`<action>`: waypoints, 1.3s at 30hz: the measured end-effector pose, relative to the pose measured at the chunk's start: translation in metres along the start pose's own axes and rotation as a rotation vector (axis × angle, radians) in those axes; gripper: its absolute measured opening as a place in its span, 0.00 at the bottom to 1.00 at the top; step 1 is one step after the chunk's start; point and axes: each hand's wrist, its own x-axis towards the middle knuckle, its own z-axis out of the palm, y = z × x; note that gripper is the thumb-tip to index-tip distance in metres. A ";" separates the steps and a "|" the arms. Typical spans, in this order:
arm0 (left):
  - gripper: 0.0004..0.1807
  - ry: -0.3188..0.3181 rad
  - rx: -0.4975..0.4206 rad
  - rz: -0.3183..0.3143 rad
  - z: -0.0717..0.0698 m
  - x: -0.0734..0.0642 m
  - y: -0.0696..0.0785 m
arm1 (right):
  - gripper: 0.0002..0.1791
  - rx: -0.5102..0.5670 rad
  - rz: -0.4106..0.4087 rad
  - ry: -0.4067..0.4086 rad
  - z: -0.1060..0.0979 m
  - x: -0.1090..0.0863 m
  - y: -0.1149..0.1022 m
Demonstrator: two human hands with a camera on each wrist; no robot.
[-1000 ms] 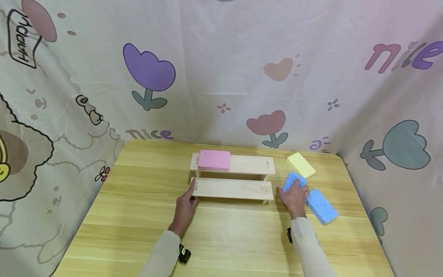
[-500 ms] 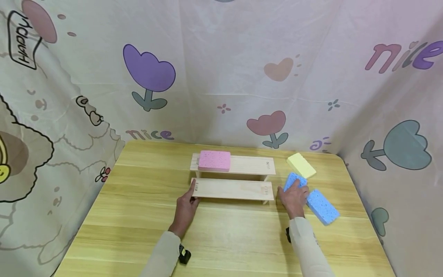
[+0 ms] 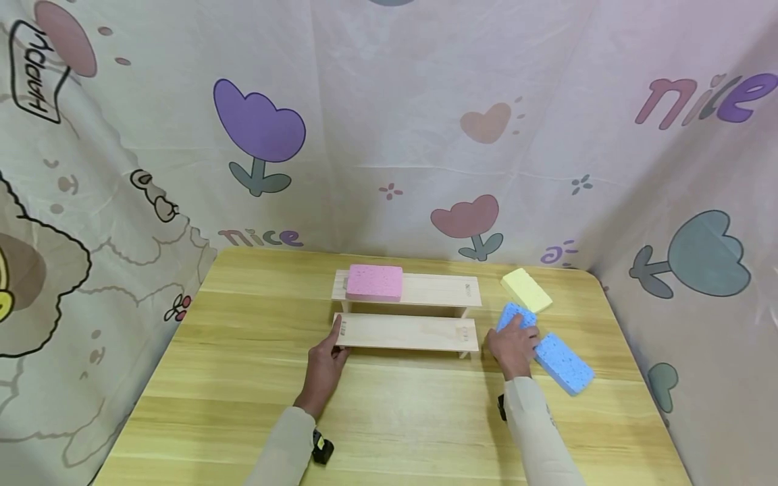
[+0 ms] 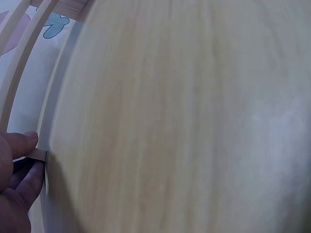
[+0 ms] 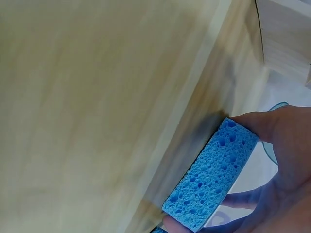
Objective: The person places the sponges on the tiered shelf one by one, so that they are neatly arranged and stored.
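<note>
My left hand (image 3: 324, 373) pinches the left end of the lower step of a two-step wooden stand (image 3: 407, 333). In the left wrist view its thumb and fingers (image 4: 29, 182) close around a narrow wooden part. On the stand's upper step, toward the left, lies a pink sponge (image 3: 374, 282). Right of the stand, my right hand (image 3: 512, 347) grips a blue sponge (image 5: 210, 177) by its ends, thumb at one and fingers at the other. A second blue sponge (image 3: 564, 364) lies flat just to the right of that hand. Behind them rests a yellow sponge (image 3: 526, 290).
The stand and sponges are on a wood-grain table (image 3: 389, 425). A printed cloth (image 3: 377, 135) hangs close behind the table's back edge and along both sides. Each wrist wears a small black device (image 3: 322, 447).
</note>
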 end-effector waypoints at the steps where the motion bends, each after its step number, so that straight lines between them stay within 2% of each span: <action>1: 0.44 0.000 -0.002 0.000 0.000 0.000 0.000 | 0.35 0.002 0.000 0.002 0.000 0.000 0.000; 8: 0.44 -0.001 -0.003 0.002 0.000 0.000 0.000 | 0.35 0.018 -0.014 0.004 -0.002 -0.001 0.002; 27: 0.44 -0.010 0.006 0.001 -0.001 -0.001 0.000 | 0.35 0.011 -0.018 -0.087 -0.017 0.002 0.001; 32: 0.43 0.000 -0.006 0.009 -0.001 -0.001 0.000 | 0.37 0.003 -0.039 -0.092 -0.019 0.000 0.003; 39: 0.43 -0.016 -0.016 -0.001 -0.002 -0.001 0.001 | 0.42 0.016 -0.081 -0.092 -0.022 -0.003 0.007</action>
